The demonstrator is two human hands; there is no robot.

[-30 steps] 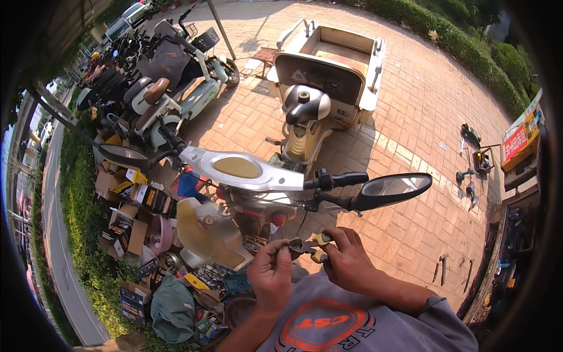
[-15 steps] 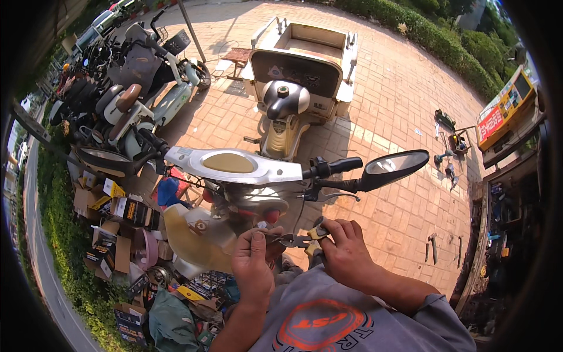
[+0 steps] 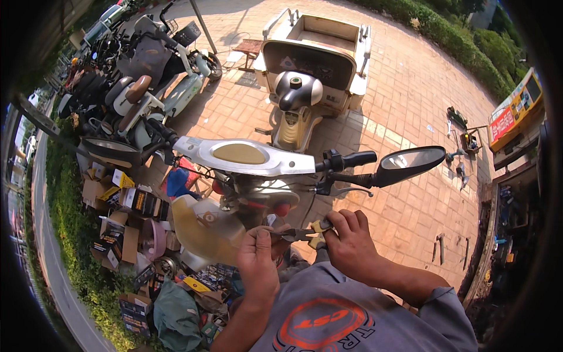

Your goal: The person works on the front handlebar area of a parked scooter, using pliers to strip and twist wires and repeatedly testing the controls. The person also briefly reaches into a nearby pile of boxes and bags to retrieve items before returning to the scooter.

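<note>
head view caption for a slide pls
Right hand holds yellow-handled pliers, left hand at their tip, near a silver scooter handlebar.

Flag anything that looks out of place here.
The boxes left of the scooter lie in a jumbled heap, some open; tools lie loose on the paving at right, where someone could trip.

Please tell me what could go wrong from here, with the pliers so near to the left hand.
The yellow-handled pliers, gripped by the right hand, point toward the left hand, so a slip might pinch or scratch it. The right hand also appears just below the brake lever; a sudden jerk might knock it there. Anything small that drops could perhaps get lost in the clutter around the cardboard boxes.
</note>
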